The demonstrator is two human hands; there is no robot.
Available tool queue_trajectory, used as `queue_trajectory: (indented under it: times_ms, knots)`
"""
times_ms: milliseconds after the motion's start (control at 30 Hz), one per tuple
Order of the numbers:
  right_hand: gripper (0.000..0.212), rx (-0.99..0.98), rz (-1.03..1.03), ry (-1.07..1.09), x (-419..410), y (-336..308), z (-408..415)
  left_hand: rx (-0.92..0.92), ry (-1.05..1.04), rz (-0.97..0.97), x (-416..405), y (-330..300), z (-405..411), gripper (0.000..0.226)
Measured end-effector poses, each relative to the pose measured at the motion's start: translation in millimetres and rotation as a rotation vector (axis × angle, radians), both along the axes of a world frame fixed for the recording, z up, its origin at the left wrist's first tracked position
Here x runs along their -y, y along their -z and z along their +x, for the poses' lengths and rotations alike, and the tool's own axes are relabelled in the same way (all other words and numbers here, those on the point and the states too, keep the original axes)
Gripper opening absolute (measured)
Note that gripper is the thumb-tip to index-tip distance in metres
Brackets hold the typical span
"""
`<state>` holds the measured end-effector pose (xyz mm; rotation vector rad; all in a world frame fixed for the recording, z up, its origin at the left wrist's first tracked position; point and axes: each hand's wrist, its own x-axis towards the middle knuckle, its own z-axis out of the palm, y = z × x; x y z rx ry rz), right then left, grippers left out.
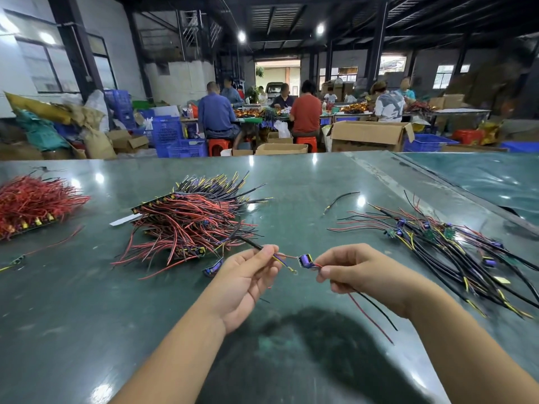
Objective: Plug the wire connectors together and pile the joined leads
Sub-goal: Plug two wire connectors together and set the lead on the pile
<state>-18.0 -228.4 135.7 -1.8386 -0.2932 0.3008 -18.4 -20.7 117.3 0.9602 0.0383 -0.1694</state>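
My left hand [246, 277] pinches a black sheathed lead [250, 243] whose thin coloured wires run right to a small purple connector module [305, 260]. My right hand [354, 268] pinches the module's other side, where a red and a black wire [369, 312] hang down toward me. Both hands hover just above the green table [291, 185]. A big heap of red and black leads [192, 220] lies behind my left hand. To the right sits a pile of joined black leads with purple and green modules [446, 243].
A second red wire heap [32, 205] lies at the far left. One loose module [212, 269] rests by my left wrist and a stray black lead [339, 199] lies mid-table. Behind the table are cardboard boxes [370, 135], blue crates and seated people.
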Motion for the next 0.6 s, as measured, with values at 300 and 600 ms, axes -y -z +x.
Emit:
queue_trajectory:
  times_ms: [300, 600]
  knots:
    - [0.032, 0.334, -0.492, 0.581, -22, 5, -1, 0.007, 0.069, -0.152, 19, 0, -2, 0.014]
    - [0.022, 0.505, -0.359, 0.882, -59, 22, -15, 0.224, -0.233, -0.252, 26, 5, 0, 0.018]
